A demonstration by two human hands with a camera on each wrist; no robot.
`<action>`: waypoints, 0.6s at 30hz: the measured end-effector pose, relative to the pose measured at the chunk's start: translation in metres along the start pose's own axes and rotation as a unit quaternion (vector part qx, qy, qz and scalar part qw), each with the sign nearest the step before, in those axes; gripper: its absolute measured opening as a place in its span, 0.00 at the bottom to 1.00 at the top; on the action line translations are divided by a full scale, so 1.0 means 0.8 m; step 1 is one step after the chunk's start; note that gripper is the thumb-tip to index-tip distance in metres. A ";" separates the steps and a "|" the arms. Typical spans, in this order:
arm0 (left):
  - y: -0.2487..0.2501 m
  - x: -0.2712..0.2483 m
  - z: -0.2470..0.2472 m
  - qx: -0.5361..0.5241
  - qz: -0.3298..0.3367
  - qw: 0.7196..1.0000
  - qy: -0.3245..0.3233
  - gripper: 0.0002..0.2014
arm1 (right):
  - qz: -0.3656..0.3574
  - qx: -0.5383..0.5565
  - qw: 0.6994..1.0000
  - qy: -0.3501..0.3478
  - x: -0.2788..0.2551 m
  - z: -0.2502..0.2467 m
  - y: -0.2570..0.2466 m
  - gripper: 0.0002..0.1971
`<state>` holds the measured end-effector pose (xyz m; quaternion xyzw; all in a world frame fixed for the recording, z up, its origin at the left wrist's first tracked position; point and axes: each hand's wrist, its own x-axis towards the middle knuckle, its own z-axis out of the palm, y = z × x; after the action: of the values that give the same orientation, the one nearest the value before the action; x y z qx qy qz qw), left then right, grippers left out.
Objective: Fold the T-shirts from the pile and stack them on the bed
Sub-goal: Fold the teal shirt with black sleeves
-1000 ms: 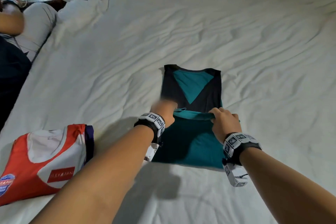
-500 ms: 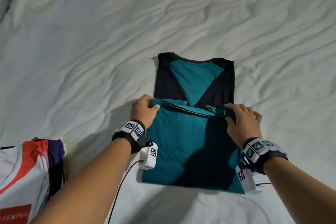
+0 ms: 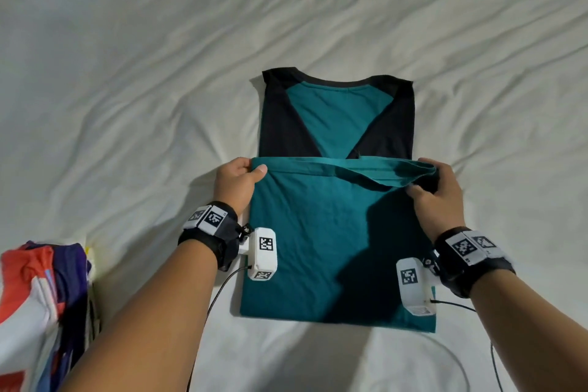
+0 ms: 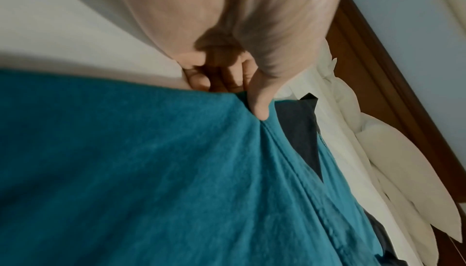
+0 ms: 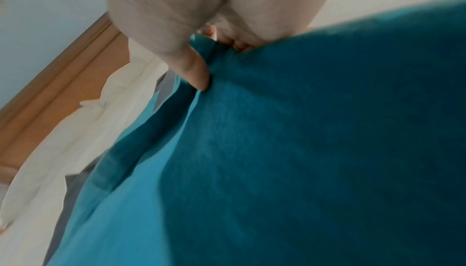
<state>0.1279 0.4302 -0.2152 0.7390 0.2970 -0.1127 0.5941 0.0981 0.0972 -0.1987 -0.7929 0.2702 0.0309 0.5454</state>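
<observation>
Both hands, left [image 3: 237,183] and right [image 3: 440,186], pinch the shirt [image 3: 331,232] hem; right corner seems bunched, so the fold may land crooked.

A bedroom: a white-sheeted bed [image 3: 127,105], pillows [image 4: 393,162] and a wooden headboard [image 4: 373,67].

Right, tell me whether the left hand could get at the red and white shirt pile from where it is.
Probably yes, once free. The left hand now pinches the hem of the teal and black T-shirt, so it must let go first. Only bare white bed sheet lies between it and the red and white shirt pile.
</observation>
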 end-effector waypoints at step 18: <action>-0.061 -0.131 0.111 0.585 0.309 0.746 -0.075 0.32 | -0.233 -0.496 0.827 -0.126 -0.108 0.074 0.043 0.31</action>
<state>0.0325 0.3200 -0.2243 0.9822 -0.1173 -0.1302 0.0680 0.0231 0.1744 -0.2218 -0.9852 -0.0455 0.1324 0.0994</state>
